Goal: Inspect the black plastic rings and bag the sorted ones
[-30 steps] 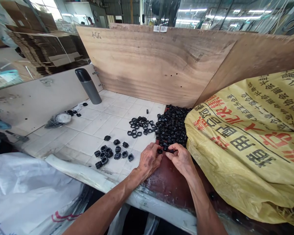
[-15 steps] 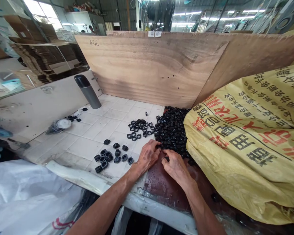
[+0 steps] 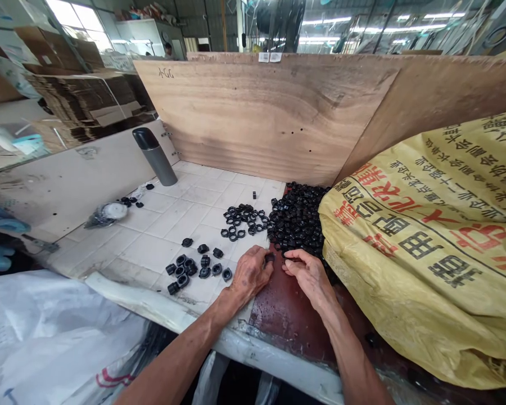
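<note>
My left hand (image 3: 252,273) is closed, its thumb and fingertips around a small black plastic part (image 3: 269,257). Just to the right, my right hand (image 3: 308,274) pinches a thin black ring (image 3: 284,255), mostly hidden by the fingers. The two hands are a little apart, over the dark red sheet (image 3: 293,315). Right beyond them lies a heap of black plastic parts (image 3: 299,216). Loose black rings (image 3: 240,216) are spread left of the heap. Closer to me on the white tiled surface (image 3: 147,247) sits a group of thicker black fittings (image 3: 185,267).
A large yellow woven sack (image 3: 425,242) bulges over the right side. A grey flask (image 3: 156,157) stands at the back left, near a clear bag (image 3: 107,214) with something white on it. Wooden boards (image 3: 261,112) wall off the back. A white sack (image 3: 54,337) hangs at the left front.
My hands have drawn apart slightly and back from the heap's edge. The black part in my left fingers and the ring at my right fingertips now show.
</note>
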The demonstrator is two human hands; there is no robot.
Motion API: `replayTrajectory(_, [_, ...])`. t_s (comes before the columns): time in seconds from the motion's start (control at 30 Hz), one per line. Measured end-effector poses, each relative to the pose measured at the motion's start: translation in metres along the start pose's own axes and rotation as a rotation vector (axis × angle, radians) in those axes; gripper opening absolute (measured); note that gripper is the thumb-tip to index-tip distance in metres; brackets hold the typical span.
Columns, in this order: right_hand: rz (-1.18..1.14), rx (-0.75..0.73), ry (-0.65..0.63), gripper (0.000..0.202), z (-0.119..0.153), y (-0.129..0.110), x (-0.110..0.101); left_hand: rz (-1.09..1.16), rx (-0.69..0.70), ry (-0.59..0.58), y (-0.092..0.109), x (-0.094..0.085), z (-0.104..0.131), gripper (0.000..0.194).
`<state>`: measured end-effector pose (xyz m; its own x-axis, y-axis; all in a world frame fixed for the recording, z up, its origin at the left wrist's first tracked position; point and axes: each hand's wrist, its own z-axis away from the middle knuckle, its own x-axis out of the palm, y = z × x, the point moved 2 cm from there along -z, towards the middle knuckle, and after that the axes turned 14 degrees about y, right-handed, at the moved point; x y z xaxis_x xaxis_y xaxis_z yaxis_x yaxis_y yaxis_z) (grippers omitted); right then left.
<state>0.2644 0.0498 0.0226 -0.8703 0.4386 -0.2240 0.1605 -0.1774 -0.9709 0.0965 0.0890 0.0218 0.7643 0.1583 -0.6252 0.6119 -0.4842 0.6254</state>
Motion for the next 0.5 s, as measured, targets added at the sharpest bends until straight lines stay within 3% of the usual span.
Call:
replayTrajectory(0.13, [-0.17,0.069,0.036,0.042,0.007,-0.009,0.003,0.299,-0.305,0.038,0.005,-0.012,0.007,0.023])
replayTrajectory(0.27, [-0.198,0.046,-0.086,0.033,0.016,-0.018,0.008,0.725,-0.555,-0.003,0.007,-0.02,0.018,0.03])
replayTrajectory(0.37, [-0.16,-0.013,-0.145,0.026,0.02,-0.02,0.011,0.978,-0.661,-0.016,0.005,-0.021,0.021,0.039])
replayTrajectory(0.5, [-0.095,-0.105,-0.157,0.025,0.02,-0.018,0.012,1.055,-0.687,-0.051,0.002,-0.02,0.022,0.04])
